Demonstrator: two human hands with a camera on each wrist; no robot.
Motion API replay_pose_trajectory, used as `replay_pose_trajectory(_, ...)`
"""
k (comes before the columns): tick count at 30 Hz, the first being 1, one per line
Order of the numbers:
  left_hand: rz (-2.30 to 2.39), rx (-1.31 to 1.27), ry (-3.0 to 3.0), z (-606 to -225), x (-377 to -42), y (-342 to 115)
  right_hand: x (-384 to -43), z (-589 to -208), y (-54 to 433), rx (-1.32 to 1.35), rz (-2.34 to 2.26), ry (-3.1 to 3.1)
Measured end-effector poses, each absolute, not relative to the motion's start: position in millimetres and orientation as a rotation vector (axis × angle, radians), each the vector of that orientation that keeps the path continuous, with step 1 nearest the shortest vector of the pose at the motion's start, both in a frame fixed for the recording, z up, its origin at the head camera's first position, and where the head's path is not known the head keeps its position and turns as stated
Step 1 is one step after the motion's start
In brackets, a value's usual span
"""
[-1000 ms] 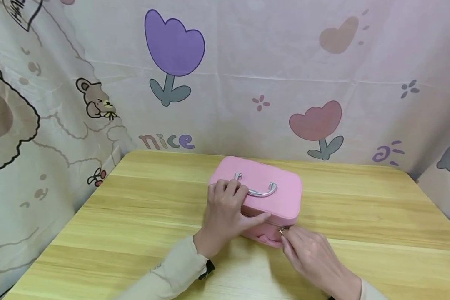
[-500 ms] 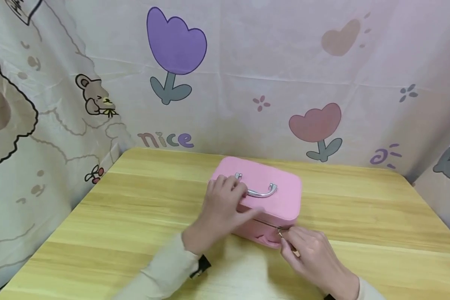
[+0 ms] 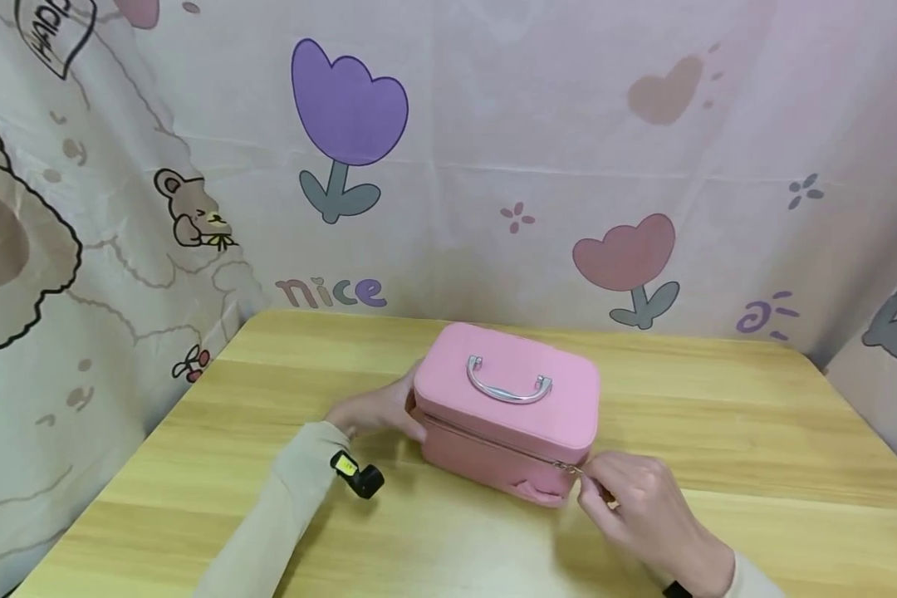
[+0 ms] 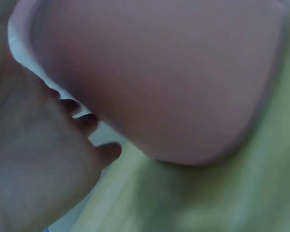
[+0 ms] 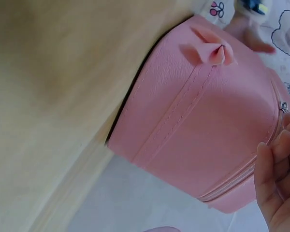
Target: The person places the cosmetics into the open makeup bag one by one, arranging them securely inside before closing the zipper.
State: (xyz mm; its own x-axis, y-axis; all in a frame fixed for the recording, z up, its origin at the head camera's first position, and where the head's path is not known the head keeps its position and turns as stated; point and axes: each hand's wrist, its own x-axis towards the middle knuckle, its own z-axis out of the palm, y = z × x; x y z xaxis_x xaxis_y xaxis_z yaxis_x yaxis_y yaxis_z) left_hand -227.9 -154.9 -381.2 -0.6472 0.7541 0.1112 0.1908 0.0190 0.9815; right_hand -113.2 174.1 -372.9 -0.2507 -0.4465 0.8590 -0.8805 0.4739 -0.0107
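A pink cosmetic case (image 3: 448,453) stands on the table with its lid down and its silver handle (image 3: 510,397) on top. At its left end is my left hand (image 3: 381,409), thumb by the front corner and the other fingers hidden behind the case. In the left wrist view, the fingers (image 4: 106,153) reach loosely along the edge of the case's end panel (image 4: 169,87). My right hand (image 3: 635,507) pinches the zipper pull (image 3: 574,470) at the front right corner. The zipper slider (image 5: 284,107) shows just beyond the fingertips in the right wrist view.
A small pink bow (image 5: 216,52) sits low on the case's front. The wooden table (image 3: 254,415) ends at a printed curtain (image 3: 448,166) behind the case, with more curtain at both sides. A black wrist camera (image 3: 357,475) hangs at the left cuff.
My left hand has come off the lid and handle and moved down to the case's left end. The right hand keeps its pinch on the zipper pull near the same corner.
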Motion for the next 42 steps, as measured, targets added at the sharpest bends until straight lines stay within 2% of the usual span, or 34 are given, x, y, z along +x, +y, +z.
replay_pose_trajectory(18,1.585,0.836,2.15,-376.1,-215.6,-133.7,-112.7,-358.8,193.7,0.969,0.513,-2.084)
replay_pose_trajectory(31,1.607,0.837,2.26,-386.4,-200.9,-127.0,-105.6,-376.8,170.5,0.949,0.418,-2.024)
replay_pose_trajectory(42,1.596,0.814,2.242,-388.4,-200.3,-130.6,-102.8,-374.6,156.0,1.023,0.395,-2.007)
